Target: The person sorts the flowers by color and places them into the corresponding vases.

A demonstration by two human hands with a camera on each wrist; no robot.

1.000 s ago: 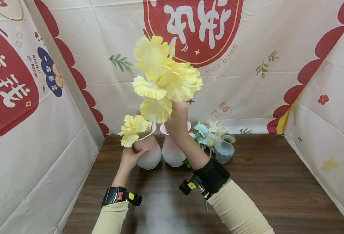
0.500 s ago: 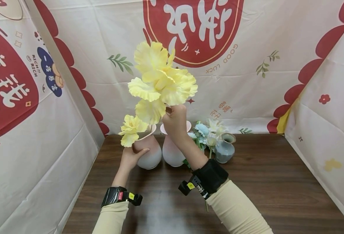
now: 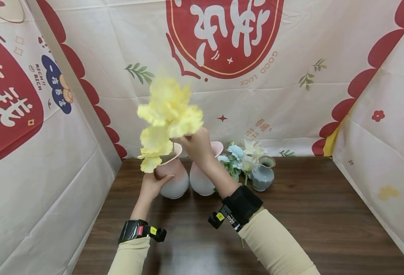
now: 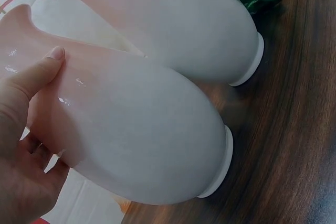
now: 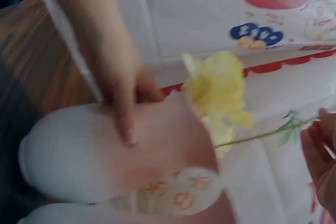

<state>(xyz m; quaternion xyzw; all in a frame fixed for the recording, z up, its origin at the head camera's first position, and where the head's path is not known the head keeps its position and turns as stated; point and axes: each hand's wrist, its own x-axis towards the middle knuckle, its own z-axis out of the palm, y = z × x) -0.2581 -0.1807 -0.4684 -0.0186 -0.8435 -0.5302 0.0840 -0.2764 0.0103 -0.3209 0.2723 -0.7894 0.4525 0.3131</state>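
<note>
Green stem (image 5: 247, 139) seemingly points down toward vase (image 3: 176, 186).

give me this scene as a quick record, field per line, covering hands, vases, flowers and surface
left hand: grips the left vase below its rim
right hand: holds the stem of the upper yellow flower
stem end: hidden, cannot tell if inside the vase
lower yellow flower: at the left vase's rim
right vase: upright, pink and white like the left one
blue-grey vase: upright, farthest right
blue flower: beside the right vase
surface: dark wooden table
</note>
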